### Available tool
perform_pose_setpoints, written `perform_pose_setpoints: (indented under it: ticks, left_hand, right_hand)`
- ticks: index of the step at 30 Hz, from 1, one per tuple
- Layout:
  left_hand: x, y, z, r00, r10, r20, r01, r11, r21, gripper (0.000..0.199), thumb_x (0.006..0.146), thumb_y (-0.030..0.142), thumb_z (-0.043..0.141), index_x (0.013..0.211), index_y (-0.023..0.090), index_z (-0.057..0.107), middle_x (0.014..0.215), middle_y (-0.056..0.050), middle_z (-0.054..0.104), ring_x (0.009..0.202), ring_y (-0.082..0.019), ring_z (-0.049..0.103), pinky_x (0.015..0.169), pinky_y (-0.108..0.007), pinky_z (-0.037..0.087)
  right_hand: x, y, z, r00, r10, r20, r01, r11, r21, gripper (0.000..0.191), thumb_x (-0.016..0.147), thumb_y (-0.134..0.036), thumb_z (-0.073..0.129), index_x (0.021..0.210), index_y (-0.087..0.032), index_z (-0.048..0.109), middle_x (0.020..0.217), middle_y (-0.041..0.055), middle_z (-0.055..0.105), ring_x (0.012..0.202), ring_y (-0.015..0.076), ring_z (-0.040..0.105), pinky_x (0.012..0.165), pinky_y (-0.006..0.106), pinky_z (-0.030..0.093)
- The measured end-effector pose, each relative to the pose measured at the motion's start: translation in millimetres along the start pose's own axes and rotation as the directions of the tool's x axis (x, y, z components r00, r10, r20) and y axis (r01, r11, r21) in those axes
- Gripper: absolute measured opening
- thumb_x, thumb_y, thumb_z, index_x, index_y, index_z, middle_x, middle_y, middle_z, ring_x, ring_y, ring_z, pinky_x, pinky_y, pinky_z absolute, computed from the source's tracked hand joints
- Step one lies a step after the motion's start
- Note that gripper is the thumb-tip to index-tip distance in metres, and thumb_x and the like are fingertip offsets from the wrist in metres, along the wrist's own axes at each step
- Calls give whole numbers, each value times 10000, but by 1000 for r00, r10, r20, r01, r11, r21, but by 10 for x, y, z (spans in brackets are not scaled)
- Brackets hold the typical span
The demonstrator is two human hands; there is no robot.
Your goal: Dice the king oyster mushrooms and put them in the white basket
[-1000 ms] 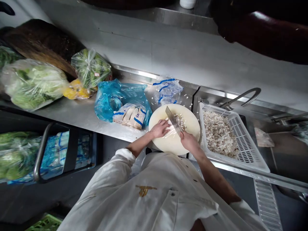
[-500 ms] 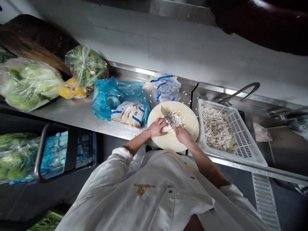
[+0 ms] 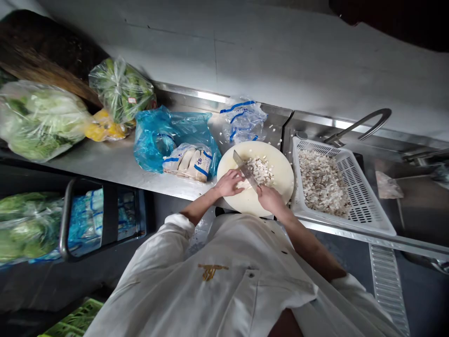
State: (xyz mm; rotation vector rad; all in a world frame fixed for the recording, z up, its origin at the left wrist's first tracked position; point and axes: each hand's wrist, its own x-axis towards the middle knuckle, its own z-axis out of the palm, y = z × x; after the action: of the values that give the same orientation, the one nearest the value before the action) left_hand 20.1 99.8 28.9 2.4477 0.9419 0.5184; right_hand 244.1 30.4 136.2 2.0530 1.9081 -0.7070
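The knife (image 3: 244,169) and left hand (image 3: 229,183) have shifted slightly leftward over the round board (image 3: 245,206), where chopped white pieces (image 3: 261,171) lie. The right hand (image 3: 271,199) grasps the knife; the left's bent fingers, their hold unclear, should stay tucked back from its edge. A white basket (image 3: 366,201) right, wrapped pack (image 3: 189,161) left and crumpled wrapper (image 3: 243,121) behind crowd the board.

A blue character (image 3: 202,162), perhaps 福, marks the clear packet (image 3: 187,161); other lettering is illegible.
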Motion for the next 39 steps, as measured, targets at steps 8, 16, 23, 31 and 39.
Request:
perform_pose_setpoints:
  ticks: [8, 16, 23, 31, 39]
  left_hand:
    - [-92, 4, -42, 1000, 2, 22, -2, 1000, -9, 456, 988, 576, 608, 1279, 236, 694, 1375, -139, 577, 1341, -320, 486, 1200, -489, 417]
    - [-193, -58, -43, 1000, 17, -13, -17, 1000, -11, 409, 977, 554, 646, 1226, 238, 717, 1333, -126, 597, 1293, -311, 523, 1154, -480, 454]
    - [-283, -52, 11, 998, 19, -66, -20, 1000, -20, 336, 979, 491, 653, 1179, 233, 734, 1293, -128, 607, 1261, -307, 538, 1126, -480, 477]
    - [-401, -83, 0, 998, 15, -64, -18, 999, -40, 285, 1014, 423, 601, 1171, 215, 715, 1304, -125, 621, 1285, -294, 543, 1147, -473, 479]
    - [-511, -173, -35, 998, 27, -58, -31, 997, -68, 273, 1011, 267, 525, 1217, 198, 690, 1335, -135, 630, 1328, -287, 536, 1166, -483, 480]
  right_hand:
    - [-26, -75, 29, 999, -38, -21, 38, 999, -5, 447, 1138, -440, 309, 1265, -200, 665, 1194, 162, 759, 1130, 279, 712, 951, 333, 469]
    - [-74, -128, 54, 998, -52, 19, 52, 999, -8, 452, 1142, -434, 294, 1277, -195, 653, 1214, 164, 752, 1140, 277, 709, 929, 324, 468]
    - [-83, -230, 44, 996, -35, 83, 33, 999, 32, 448, 1134, -418, 319, 1297, -182, 663, 1240, 177, 745, 1140, 293, 704, 914, 343, 471]
    - [-127, -281, 100, 992, -39, 116, 33, 998, 52, 456, 1138, -415, 309, 1342, -182, 644, 1220, 174, 752, 1107, 282, 710, 907, 334, 463]
    - [-187, -287, 126, 991, -62, 119, 56, 997, 49, 437, 1135, -412, 335, 1296, -185, 672, 1203, 163, 768, 1094, 269, 713, 893, 317, 450]
